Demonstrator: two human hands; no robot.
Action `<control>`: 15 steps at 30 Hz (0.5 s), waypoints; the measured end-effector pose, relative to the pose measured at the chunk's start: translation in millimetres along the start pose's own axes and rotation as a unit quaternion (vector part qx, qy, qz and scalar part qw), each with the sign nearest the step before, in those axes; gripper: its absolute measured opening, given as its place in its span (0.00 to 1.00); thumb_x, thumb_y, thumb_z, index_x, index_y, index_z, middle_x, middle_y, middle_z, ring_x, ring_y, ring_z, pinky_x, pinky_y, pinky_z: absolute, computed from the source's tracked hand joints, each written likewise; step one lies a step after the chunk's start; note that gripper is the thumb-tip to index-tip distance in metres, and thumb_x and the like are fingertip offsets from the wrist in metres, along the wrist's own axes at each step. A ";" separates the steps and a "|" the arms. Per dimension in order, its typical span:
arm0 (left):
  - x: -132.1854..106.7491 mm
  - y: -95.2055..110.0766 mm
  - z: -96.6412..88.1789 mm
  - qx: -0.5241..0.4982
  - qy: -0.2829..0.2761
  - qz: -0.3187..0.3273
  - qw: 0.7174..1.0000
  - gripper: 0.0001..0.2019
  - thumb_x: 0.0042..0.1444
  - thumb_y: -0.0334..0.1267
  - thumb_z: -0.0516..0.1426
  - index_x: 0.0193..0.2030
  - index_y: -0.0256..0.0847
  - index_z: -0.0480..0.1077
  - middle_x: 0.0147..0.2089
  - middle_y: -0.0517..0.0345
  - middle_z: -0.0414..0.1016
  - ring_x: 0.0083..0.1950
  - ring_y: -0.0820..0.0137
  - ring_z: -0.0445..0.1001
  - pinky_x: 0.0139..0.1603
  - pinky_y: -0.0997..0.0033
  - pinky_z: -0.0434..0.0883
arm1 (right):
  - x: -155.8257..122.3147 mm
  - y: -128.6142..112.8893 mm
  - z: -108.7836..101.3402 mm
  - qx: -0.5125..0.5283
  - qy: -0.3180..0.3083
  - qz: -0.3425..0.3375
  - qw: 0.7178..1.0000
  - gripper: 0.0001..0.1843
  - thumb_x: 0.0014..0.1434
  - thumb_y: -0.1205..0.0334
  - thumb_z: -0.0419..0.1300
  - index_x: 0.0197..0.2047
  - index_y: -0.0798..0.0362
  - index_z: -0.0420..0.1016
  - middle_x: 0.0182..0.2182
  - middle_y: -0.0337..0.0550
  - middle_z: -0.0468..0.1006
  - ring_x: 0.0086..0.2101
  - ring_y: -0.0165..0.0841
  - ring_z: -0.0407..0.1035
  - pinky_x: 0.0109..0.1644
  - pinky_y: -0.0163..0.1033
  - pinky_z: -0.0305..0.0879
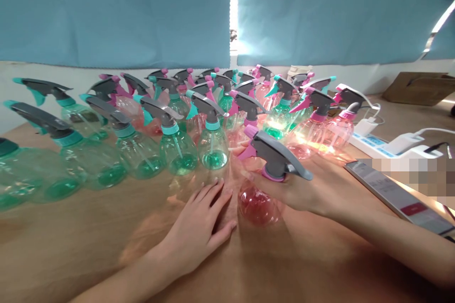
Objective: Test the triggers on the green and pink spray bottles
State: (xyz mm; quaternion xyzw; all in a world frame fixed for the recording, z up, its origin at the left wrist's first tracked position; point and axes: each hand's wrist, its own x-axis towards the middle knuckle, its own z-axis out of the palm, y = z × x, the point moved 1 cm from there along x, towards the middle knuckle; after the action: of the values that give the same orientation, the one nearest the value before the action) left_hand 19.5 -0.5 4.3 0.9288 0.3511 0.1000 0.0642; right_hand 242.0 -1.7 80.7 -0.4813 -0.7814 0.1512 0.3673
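My right hand (pixel 280 189) is wrapped round the neck of a pink spray bottle (pixel 260 206) with a grey and pink trigger head. The bottle stands close to upright at the table's middle, its nozzle pointing left and away. Flat on the table (pixel 106 246) to its left lies my left hand (pixel 202 220), fingers stretched out and holding nothing. Just beyond those fingertips stands a green spray bottle (pixel 213 151) with a teal collar. Another green spray bottle (pixel 177 154) is beside it on the left. My right fingers are partly hidden behind the trigger head.
Several more green and pink spray bottles crowd the table's back and left. At right are a white power strip (pixel 373 144) with plugged-in chargers and a phone (pixel 394 194). A cardboard box (pixel 415 87) sits at back right, below blue blinds (pixel 117 14).
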 end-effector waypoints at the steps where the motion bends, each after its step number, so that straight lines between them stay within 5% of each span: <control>1: 0.2 0.1 -0.3 -0.003 0.001 0.000 1.000 0.27 0.64 0.44 0.56 0.67 0.37 0.61 0.69 0.42 0.60 0.68 0.50 0.59 0.65 0.45 0.61 | 0.0 -0.9 2.2 0.006 -0.004 0.003 1.000 0.06 0.60 0.56 0.59 0.32 0.46 0.71 0.21 0.35 0.64 0.28 0.33 0.65 0.32 0.40 0.66; 5: 0.5 0.2 -1.9 -0.015 0.005 0.002 1.000 0.26 0.64 0.43 0.56 0.66 0.37 0.61 0.68 0.42 0.61 0.67 0.50 0.60 0.64 0.45 0.62 | -2.1 -5.9 4.9 0.022 0.029 0.051 0.998 0.15 0.59 0.48 0.60 0.27 0.47 0.68 0.17 0.31 0.54 0.21 0.29 0.55 0.24 0.36 0.59; 8: 0.7 0.3 -2.4 -0.019 0.003 0.001 1.000 0.25 0.64 0.43 0.55 0.66 0.38 0.61 0.68 0.42 0.62 0.67 0.50 0.61 0.63 0.45 0.62 | -3.8 -13.8 -6.0 -0.039 0.027 0.037 0.998 0.15 0.56 0.46 0.63 0.28 0.47 0.68 0.18 0.31 0.57 0.20 0.28 0.54 0.21 0.35 0.55; 12: 0.8 0.7 -1.9 -0.014 -0.001 0.000 1.000 0.25 0.65 0.44 0.55 0.66 0.36 0.61 0.68 0.40 0.61 0.67 0.50 0.60 0.64 0.44 0.61 | -8.4 -18.9 -18.7 -0.132 0.022 0.056 0.989 0.14 0.52 0.46 0.67 0.38 0.42 0.73 0.21 0.34 0.68 0.20 0.31 0.62 0.19 0.36 0.57; 15: 1.0 1.4 -2.0 -0.002 -0.004 -0.001 1.000 0.25 0.66 0.44 0.54 0.65 0.35 0.62 0.68 0.38 0.60 0.68 0.48 0.59 0.64 0.43 0.61 | -17.0 -12.9 -14.9 -0.130 0.050 0.046 0.989 0.22 0.50 0.44 0.67 0.48 0.38 0.74 0.33 0.38 0.77 0.32 0.40 0.73 0.27 0.41 0.67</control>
State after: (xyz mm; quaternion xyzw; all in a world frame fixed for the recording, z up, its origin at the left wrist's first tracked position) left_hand 20.7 -0.7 6.7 0.9287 0.3513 0.0971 0.0677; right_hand 249.0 -24.5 91.2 -0.5670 -0.7525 0.0407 0.3325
